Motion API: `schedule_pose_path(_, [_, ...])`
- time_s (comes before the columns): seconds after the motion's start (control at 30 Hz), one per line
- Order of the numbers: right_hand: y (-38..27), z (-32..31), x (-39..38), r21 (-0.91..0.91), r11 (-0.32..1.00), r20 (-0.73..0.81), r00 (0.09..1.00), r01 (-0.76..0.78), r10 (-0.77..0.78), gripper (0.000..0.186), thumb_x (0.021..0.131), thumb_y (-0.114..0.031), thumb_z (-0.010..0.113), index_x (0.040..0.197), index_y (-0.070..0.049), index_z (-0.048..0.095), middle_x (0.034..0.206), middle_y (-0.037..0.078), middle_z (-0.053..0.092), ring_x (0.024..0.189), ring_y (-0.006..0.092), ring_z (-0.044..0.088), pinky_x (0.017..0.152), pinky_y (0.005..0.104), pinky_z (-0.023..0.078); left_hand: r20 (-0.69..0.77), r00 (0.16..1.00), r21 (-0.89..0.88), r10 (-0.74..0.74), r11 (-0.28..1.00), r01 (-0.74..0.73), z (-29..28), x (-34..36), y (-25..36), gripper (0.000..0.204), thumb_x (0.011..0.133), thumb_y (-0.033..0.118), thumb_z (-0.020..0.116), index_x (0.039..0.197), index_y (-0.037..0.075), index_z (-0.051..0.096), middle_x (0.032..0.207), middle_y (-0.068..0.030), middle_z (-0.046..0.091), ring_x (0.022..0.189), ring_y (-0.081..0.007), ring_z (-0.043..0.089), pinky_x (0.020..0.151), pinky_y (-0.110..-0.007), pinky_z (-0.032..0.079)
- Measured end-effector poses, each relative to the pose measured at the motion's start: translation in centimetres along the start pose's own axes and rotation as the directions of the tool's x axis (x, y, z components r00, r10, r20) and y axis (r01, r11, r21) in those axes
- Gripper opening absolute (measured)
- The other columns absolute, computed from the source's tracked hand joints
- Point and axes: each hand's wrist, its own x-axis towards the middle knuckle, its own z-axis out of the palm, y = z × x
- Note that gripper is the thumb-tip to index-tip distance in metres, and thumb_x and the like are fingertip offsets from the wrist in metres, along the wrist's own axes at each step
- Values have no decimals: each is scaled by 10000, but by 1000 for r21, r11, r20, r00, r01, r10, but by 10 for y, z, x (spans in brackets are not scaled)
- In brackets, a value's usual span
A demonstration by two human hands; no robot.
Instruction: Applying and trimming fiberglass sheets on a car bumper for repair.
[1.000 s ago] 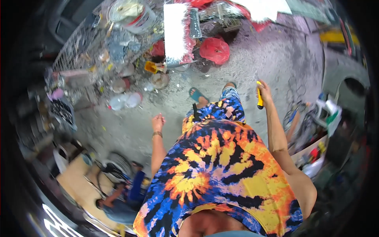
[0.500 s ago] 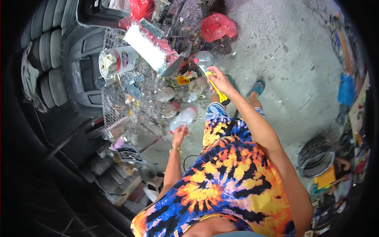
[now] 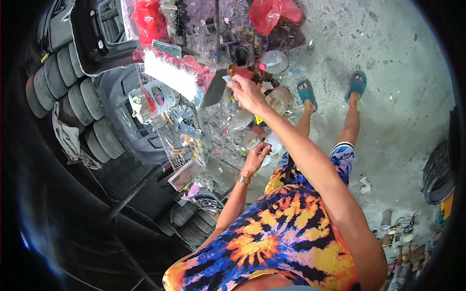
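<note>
My right hand (image 3: 246, 93) is closed around a utility knife with a yellow handle (image 3: 258, 119). Its pale blade (image 3: 226, 78) points left, beside the dark grey end (image 3: 214, 89) of a bright white, glaring block (image 3: 170, 73); whether they touch I cannot tell. Lower down, my left hand (image 3: 257, 155) has loosely curled fingers and nothing visible in it. It overlaps a clear plastic bottle (image 3: 274, 144) from my view, apparently without gripping it. More clear bottles (image 3: 241, 120) lie around, one a round jug with a red cap (image 3: 276, 62).
Litter and wire mesh (image 3: 180, 154) cover the ground to the left. A clear tub (image 3: 158, 101) stands by a grey plastic car part (image 3: 127, 109), with stacked tyres (image 3: 98, 140) beyond. Red plastic bags (image 3: 273, 14) lie farther off. A black basket (image 3: 437, 172) is at the right.
My right hand has moved left with the knife, up to the white block's grey end. The view has shifted, and my left hand stays near the bottles.
</note>
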Motion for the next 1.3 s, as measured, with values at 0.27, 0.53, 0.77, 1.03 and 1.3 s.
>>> schedule_pose_path(0.27, [-5,7,-2,-110,985,-152,977,133,-149,235,950,-264,504,945,-34,547,777,231,626,797,431,612,693,507,458,-22,996,29,-85,996,85,-7,-15,-16,372,962,336,540,1075,-10,621,888,-83,664,812,-163,615,737,-308,489])
schedule_pose_path(0.53, [6,12,5,-208,947,-228,930,244,-290,242,962,-264,524,943,-23,525,582,110,523,512,228,566,531,393,416,-18,998,6,-64,998,64,-7,-18,-27,366,965,328,538,1074,-12,618,896,-87,665,819,-165,612,752,-309,491])
schedule_pose_path(0.77, [-10,3,-6,184,983,-77,997,-11,26,226,956,-248,511,902,-29,511,625,121,547,539,268,537,488,384,416,-5,993,25,-114,993,114,-5,-19,-31,369,966,328,537,1085,-15,607,901,-92,671,812,-166,623,741,-309,494])
schedule_pose_path(1.03, [-18,2,-6,-54,990,-197,971,130,-138,240,965,-258,520,931,-20,520,584,82,532,424,192,533,418,335,426,-20,996,-12,-86,996,86,-2,-24,-37,392,966,354,529,1080,-13,607,910,-98,677,806,-161,630,717,-308,494])
schedule_pose_path(1.3, [-26,4,-22,-236,962,-126,977,140,-173,225,948,-233,524,918,-11,550,760,229,608,803,443,593,675,504,440,-30,998,0,-53,999,53,2,-27,-36,373,966,341,531,1086,-4,607,905,-87,676,801,-150,626,697,-297,490])
